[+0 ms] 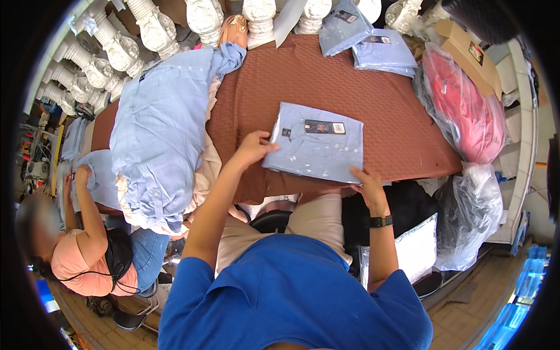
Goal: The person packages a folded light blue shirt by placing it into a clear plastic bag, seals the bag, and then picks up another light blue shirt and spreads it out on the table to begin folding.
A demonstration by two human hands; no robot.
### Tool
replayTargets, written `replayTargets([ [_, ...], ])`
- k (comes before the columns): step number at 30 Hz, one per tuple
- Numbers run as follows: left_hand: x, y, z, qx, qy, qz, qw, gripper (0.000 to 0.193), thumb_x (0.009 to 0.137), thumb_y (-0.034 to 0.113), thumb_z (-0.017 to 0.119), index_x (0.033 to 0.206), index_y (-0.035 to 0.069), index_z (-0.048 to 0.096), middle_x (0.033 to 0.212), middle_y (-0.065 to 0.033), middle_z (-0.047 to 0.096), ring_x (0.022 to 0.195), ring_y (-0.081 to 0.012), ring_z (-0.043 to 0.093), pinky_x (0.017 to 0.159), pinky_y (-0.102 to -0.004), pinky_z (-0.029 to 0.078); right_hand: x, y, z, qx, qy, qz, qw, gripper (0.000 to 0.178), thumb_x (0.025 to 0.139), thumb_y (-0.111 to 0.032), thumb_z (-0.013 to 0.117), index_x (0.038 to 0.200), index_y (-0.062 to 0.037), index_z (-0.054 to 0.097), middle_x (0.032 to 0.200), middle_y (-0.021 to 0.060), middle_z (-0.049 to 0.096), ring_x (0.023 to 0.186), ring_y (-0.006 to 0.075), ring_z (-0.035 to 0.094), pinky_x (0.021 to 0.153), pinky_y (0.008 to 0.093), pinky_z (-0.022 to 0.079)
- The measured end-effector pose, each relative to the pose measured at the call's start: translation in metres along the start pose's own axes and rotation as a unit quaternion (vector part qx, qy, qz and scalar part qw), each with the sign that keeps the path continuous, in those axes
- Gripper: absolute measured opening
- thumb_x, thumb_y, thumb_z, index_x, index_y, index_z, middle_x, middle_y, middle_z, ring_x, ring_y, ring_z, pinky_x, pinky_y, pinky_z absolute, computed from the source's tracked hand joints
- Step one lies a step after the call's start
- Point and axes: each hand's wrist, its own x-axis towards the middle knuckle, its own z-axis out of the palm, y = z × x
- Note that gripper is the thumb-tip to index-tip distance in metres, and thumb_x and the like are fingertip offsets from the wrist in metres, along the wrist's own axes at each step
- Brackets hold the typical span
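Note:
A folded light-blue shirt (318,143) in a clear plastic bag, with a dark tag near its top, is held over the near part of the brown-covered table (385,116). My left hand (255,147) grips its left edge, thumb on top. At the lower right corner, my right hand (367,185) pinches the bag; a dark watch is on that wrist. To the left, a pile of unfolded light-blue shirts (166,111) lies over beige cloth. Two more bagged blue shirts (385,51) rest at the table's far right.
On the right stand a clear bag of red cloth (461,105), a cardboard box (466,55) and a bag of clear plastic (472,216). White balusters (259,20) line the back. A seated co-worker (93,251) handles blue cloth at the left.

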Motion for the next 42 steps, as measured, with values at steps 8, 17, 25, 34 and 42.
replayTargets([
  [8, -0.03, 0.012, 0.069, -0.327, -0.057, -0.041, 0.942, 0.056, 0.085, 0.005, 0.077, 0.132, -0.007, 0.049, 0.122, -0.0196, 0.065, 0.108, -0.0267, 0.066, 0.096, -0.041, 0.053, 0.014, 0.007, 0.002, 0.293, 0.003, -0.021, 0.956, 0.037, 0.095, -0.018, 0.067, 0.13, -0.0084, 0.056, 0.126, 0.0069, 0.059, 0.109, 0.0201, 0.058, 0.087, 0.0392, 0.053],
  [17, -0.041, 0.011, 0.092, -0.438, -0.107, -0.044, 0.891, 0.055, 0.085, 0.002, 0.076, 0.133, -0.002, 0.051, 0.126, -0.0173, 0.064, 0.113, -0.0264, 0.065, 0.098, -0.0412, 0.055, -0.009, 0.012, 0.05, 0.405, -0.046, 0.015, 0.913, 0.049, 0.095, -0.03, 0.07, 0.135, -0.0078, 0.051, 0.131, 0.0077, 0.057, 0.121, 0.0237, 0.054, 0.106, 0.043, 0.044],
  [25, -0.078, 0.031, 0.096, -0.306, -0.098, -0.051, 0.946, 0.045, 0.097, 0.024, 0.069, 0.133, 0.003, 0.053, 0.122, -0.0105, 0.065, 0.107, -0.0204, 0.065, 0.089, -0.0346, 0.056, 0.002, 0.023, 0.073, 0.38, -0.047, -0.014, 0.923, 0.051, 0.094, 0.0, 0.065, 0.141, -0.0058, 0.047, 0.138, 0.0091, 0.054, 0.127, 0.0256, 0.053, 0.104, 0.043, 0.048],
  [34, -0.113, -0.011, 0.028, 0.121, 0.238, 0.205, 0.942, 0.025, 0.098, 0.016, 0.062, 0.119, 0.002, 0.062, 0.101, -0.0136, 0.061, 0.081, -0.0242, 0.061, 0.071, -0.0352, 0.051, 0.007, -0.082, 0.02, 0.269, 0.032, -0.189, 0.944, 0.048, 0.09, 0.003, 0.068, 0.135, 0.0008, 0.052, 0.13, 0.011, 0.06, 0.119, 0.0237, 0.059, 0.101, 0.0396, 0.051],
  [42, -0.108, -0.04, 0.039, 0.277, 0.329, 0.247, 0.868, 0.022, 0.093, 0.015, 0.065, 0.113, 0.005, 0.064, 0.11, -0.0137, 0.06, 0.101, -0.0359, 0.056, 0.086, -0.0443, 0.047, 0.132, -0.231, -0.032, 0.108, 0.154, -0.489, 0.852, 0.047, 0.089, -0.001, 0.073, 0.132, 0.0057, 0.055, 0.132, 0.0105, 0.061, 0.116, 0.0199, 0.058, 0.102, 0.034, 0.044],
])
